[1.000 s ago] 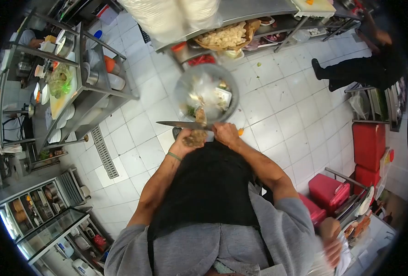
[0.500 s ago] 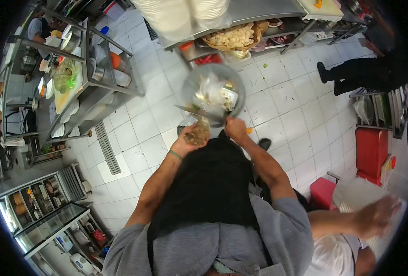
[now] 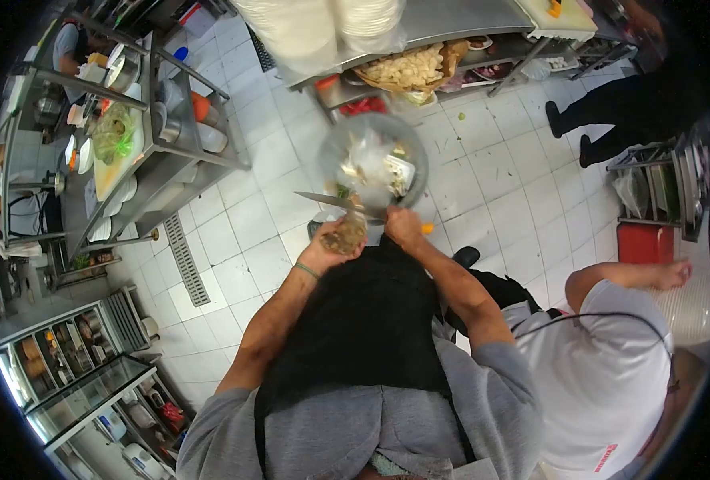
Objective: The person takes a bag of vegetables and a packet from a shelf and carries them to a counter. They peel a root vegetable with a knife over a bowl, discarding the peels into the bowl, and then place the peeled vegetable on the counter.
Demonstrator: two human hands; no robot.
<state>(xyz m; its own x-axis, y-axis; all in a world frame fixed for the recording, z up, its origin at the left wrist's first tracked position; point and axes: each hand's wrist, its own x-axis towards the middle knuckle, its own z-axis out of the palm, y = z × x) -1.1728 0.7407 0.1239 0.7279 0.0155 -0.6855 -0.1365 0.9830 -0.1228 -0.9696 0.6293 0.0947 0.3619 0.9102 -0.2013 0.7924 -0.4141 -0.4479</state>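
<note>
My left hand (image 3: 323, 250) is wrapped round a brown, rough-skinned vegetable (image 3: 345, 235) whose paler end points away from me; its exact kind is too blurred to tell. A long knife (image 3: 321, 198) is gripped at the handle by my right hand (image 3: 405, 227). Its blade points left and crosses the far end of the vegetable, seemingly against it. Just beyond both hands, a round grey bin (image 3: 420, 164) stands on the floor, holding plastic film, scraps and a white container.
A person in a white shirt (image 3: 599, 376) is close on my right, arm stretched out. Ahead stands a steel table (image 3: 467, 20) with a tray of pale chunks (image 3: 407, 68) on its lower shelf. Another person's dark-trousered legs (image 3: 611, 112) are at right. A steel shelf unit (image 3: 199, 164) stands left.
The knife blade has shifted slightly left and down across the vegetable, with my right hand moving slightly left. The person in white has come further into view on my right.
</note>
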